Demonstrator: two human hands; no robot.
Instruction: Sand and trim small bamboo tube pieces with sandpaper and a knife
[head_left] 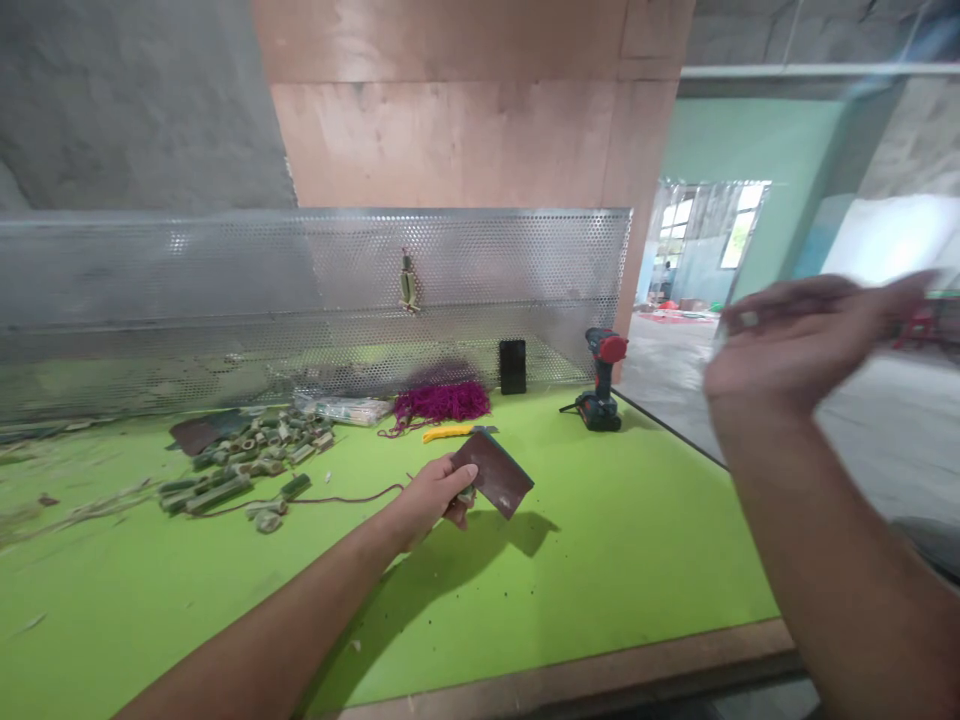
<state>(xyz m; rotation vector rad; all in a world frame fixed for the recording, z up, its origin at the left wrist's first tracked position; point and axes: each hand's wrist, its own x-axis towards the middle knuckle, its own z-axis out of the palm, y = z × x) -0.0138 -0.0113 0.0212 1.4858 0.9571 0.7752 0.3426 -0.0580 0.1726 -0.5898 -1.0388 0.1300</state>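
The left hand (429,497) is closed on a brown sheet of sandpaper (496,472), held above the green tabletop (622,590). The right hand (795,345) is raised and blurred, its fingers extended; whether it holds anything, I cannot tell. Many short bamboo pieces (244,470) lie cut and heaped to the left, with a dark cord (337,498) running loose beside them. A drill (598,385), yellow knife (450,433) and magenta yarn (441,403) sit farther back, untouched.
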